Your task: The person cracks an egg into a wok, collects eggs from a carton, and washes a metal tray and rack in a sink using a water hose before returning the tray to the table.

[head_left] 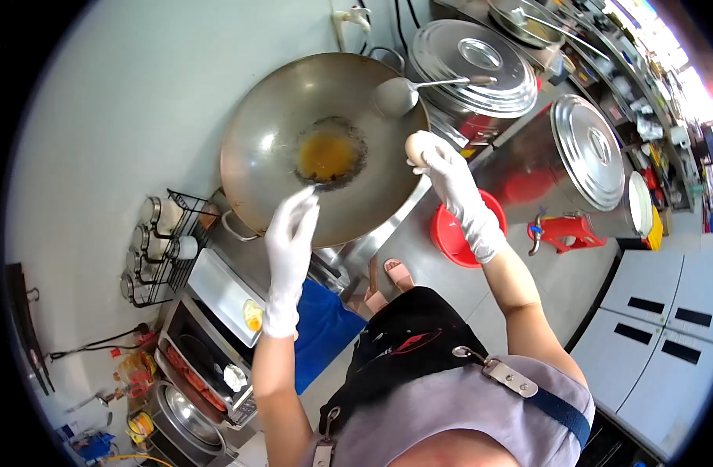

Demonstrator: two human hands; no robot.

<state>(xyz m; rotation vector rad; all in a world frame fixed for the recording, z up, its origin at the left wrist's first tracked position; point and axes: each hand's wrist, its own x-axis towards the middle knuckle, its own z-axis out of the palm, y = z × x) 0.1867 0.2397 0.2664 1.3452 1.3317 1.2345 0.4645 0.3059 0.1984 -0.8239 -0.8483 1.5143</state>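
A large wok (251,124) holds a small pool of yellow oil (325,158) ringed by dark residue. Between the fingers of my white-gloved right hand (446,175) is an egg (413,148), held just past the wok's right rim. My left hand (292,233), also gloved in white, reaches over the near rim. Its fingertips are drawn together near the dark residue; what they hold, if anything, I cannot make out. A wok spatula (395,97) rests inside the right of the wok, its handle lying toward a lidded pot (469,58).
A fried egg (253,314) lies on the metal tray (216,284) left of me. Jars (166,214) stand in a black wire rack. Right of the wok are a red bucket (492,210) and a tall lidded steel barrel (590,152). White cabinets (644,311) stand farther right.
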